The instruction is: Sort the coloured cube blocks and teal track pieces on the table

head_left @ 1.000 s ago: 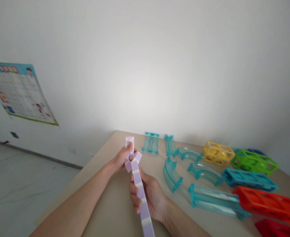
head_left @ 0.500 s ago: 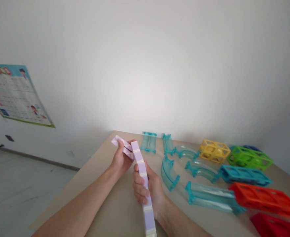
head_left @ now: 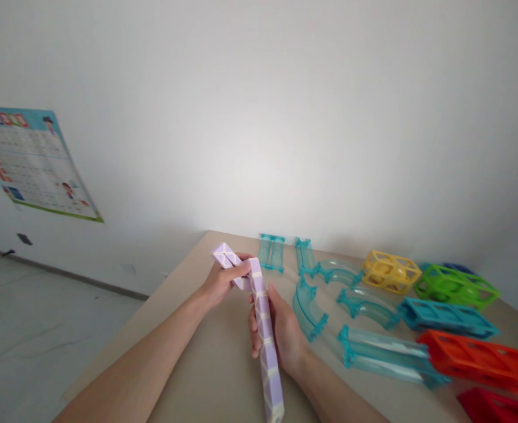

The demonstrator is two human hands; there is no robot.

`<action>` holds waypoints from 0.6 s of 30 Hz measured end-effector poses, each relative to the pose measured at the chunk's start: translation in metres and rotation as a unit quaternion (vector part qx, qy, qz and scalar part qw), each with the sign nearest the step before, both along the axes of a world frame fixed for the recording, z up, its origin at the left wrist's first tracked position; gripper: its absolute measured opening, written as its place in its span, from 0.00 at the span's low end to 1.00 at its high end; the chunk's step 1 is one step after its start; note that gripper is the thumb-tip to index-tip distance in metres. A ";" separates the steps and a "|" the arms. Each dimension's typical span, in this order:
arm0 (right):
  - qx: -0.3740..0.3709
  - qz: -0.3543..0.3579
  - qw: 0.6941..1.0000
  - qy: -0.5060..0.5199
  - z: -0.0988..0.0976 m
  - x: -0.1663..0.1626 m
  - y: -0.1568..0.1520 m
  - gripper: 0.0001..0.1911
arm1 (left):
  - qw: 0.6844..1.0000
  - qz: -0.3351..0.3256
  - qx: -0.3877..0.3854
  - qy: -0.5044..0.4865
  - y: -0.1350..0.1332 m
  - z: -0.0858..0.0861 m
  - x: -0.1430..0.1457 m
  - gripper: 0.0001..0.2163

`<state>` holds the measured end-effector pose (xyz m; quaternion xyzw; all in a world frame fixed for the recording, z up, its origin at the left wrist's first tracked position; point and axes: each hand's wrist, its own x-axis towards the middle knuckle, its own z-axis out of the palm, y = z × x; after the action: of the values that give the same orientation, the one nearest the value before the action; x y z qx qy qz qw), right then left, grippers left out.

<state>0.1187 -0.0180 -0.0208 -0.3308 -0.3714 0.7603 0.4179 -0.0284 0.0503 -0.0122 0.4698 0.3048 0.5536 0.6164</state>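
A lilac and white snake puzzle [head_left: 266, 335] is held in the air above the table by both hands. Its long straight section runs down toward me, and a shorter folded section angles off to the upper left. My left hand [head_left: 221, 283] is closed around the folded section, its thumb lying across it near the bend. My right hand [head_left: 285, 332] grips the straight section from the right, with the fingers curled behind it and partly hidden.
Clear teal track pieces [head_left: 308, 310], straight and curved, lie on the table [head_left: 188, 358] to the right. Beyond them sit yellow [head_left: 391, 271], green [head_left: 455, 286], blue [head_left: 448, 317], orange-red [head_left: 479, 358] and red [head_left: 499, 406] frame blocks. The wall [head_left: 259, 147] stands behind.
The straight section has rolled, so its triangular joints now show. My left thumb has moved right, toward the bend. My right fingers have loosened from its front and slipped behind it.
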 end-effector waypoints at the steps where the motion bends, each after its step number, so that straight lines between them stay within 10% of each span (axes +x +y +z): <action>1: 0.043 -0.032 0.997 -0.064 0.000 0.000 0.001 0.26 | 0.999 0.004 0.007 0.035 0.000 -0.001 -0.001 0.16; 6: 0.190 -0.114 0.918 -0.329 -0.005 0.001 0.001 0.24 | 0.975 -0.001 0.056 0.216 -0.005 -0.005 -0.001 0.12; 18: 0.316 -0.056 0.812 -0.488 -0.004 0.002 -0.006 0.19 | 0.952 -0.066 -0.031 0.296 -0.004 0.002 -0.008 0.08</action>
<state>0.1209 -0.0239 -0.0252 -0.5280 -0.7270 0.3157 0.3050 -0.0366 0.0463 -0.0099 0.6120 0.4592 0.3381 0.5480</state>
